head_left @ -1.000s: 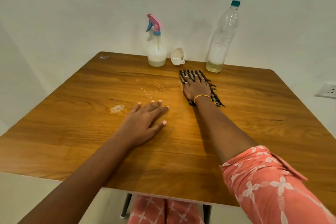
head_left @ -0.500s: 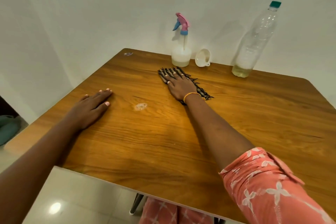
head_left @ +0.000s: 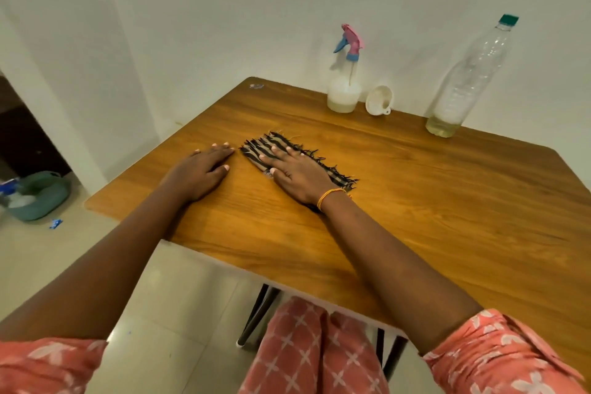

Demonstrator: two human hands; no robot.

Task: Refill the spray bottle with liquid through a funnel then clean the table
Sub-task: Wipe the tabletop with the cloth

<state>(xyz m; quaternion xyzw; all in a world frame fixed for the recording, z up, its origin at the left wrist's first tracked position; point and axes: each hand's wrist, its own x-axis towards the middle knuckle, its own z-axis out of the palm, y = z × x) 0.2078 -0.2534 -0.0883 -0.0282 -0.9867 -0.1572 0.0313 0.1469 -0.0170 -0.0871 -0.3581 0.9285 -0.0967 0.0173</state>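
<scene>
The fingers [head_left: 281, 152] of the right hand [head_left: 299, 174] are spread flat and pressed down on a striped, frayed cloth [head_left: 339, 174], nothing being gripped; the cloth is pinned to the table [head_left: 447, 201] under the palm. Just beside those fingertips, the left hand [head_left: 198, 174] is laid open and flat on the bare wood, holding nothing, and appears to be used as a brace. Beyond the fingers, toward the wall, the spray bottle [head_left: 345, 86] is stood upright with its pink-and-blue head fitted and pale liquid in its base. Just past it a white funnel [head_left: 379, 101] is tipped on its side, and farther right a tall clear bottle [head_left: 463, 83], capped green, is left with only a little yellowish liquid at the bottom. The refill is judged to be finished and the wiping to be in hand. No wet patch can be made out near the cloth. For a good wipe, even pressure should be kept through the whole palm so the cloth is slid rather than bunched, strokes should be overlapped from the near edge outward, and the bottles and funnel should be skirted or lifted aside so that nothing is knocked over at the far edge.
</scene>
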